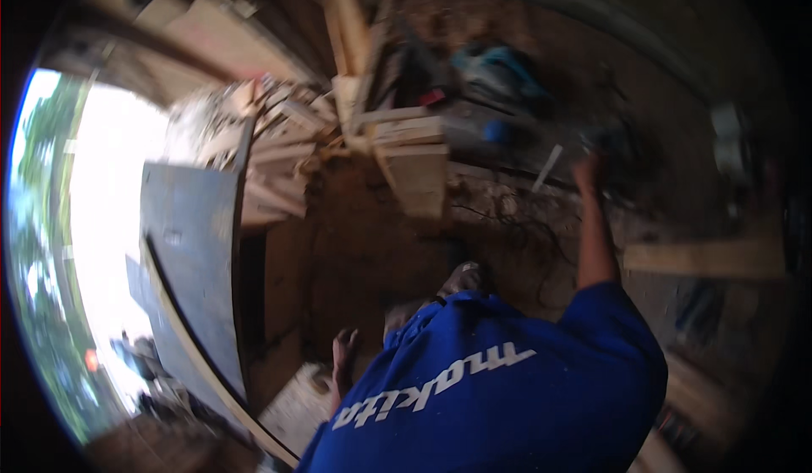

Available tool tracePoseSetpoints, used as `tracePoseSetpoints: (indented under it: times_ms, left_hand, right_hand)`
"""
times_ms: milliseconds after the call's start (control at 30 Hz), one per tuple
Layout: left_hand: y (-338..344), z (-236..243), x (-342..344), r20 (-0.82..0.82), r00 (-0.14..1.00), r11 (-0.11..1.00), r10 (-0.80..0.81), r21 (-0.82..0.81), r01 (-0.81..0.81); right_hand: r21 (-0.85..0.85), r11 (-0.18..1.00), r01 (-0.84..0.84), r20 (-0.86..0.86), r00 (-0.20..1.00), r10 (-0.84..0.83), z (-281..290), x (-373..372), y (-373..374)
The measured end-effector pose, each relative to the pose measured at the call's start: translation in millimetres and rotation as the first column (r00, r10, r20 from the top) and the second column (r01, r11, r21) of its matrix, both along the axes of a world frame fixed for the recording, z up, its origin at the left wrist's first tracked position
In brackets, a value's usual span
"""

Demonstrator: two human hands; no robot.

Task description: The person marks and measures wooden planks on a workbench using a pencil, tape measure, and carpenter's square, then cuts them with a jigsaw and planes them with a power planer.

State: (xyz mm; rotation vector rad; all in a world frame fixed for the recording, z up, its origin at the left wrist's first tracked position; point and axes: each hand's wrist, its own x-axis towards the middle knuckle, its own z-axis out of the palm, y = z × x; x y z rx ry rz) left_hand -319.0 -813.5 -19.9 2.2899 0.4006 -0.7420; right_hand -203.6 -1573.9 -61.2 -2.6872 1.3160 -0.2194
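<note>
My right arm stretches forward over a cluttered workbench. At its end, my right hand (pixel 586 171) is beside a dark, blurred object (pixel 616 145) that may be a tool. Motion smears its fingers, so whether it grips that object does not show. Close to the right hand, a pale thin strip (pixel 548 169) lies aslant on the bench. My left hand (pixel 344 346) hangs low at my left side, near a pale board (pixel 296 405); its fingers are too blurred to read.
A teal power tool (pixel 501 74) and a blue round object (pixel 496 131) rest on the bench. Stacked wood blocks (pixel 412 135) stand at its left end. Offcuts (pixel 283 147) are heaped farther left, behind a grey panel (pixel 194 253). A dark cable (pixel 529 228) trails below the bench.
</note>
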Motion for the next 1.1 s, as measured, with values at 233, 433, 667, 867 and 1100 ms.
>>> tracePoseSetpoints:
  times_ms: [233, 433, 667, 867, 1100]
  left_hand:
    - [-15, -26, -29, -0.071, 0.99, 0.991, -0.125, -0.065, 0.121]
    - [21, 3, -96, -0.095, 0.964, 0.969, 0.247, 0.023, -0.246]
    - [111, -28, -133, -0.164, 0.958, 0.97, 0.234, 0.106, -0.219]
    - [305, -52, -131, 0.249, 0.785, 0.77, 0.567, 0.181, -0.612]
    - [617, -10, -114, 0.73, 0.601, 0.385, 0.326, 0.478, -0.789]
  right_hand:
    - [-0.301, 0.936, -0.183, -0.294, 0.951, 0.092, -61, -47, -223]
    - [-0.127, 0.962, -0.243, -0.215, 0.953, 0.212, -76, -41, -148]
    - [0.096, 0.97, -0.223, -0.111, 0.966, 0.233, 7, -52, -64]
    - [0.343, 0.927, -0.15, -0.052, 0.983, 0.179, 72, -80, 121]
    - [0.612, 0.791, 0.0, -0.031, 0.999, 0.024, 70, -207, 368]
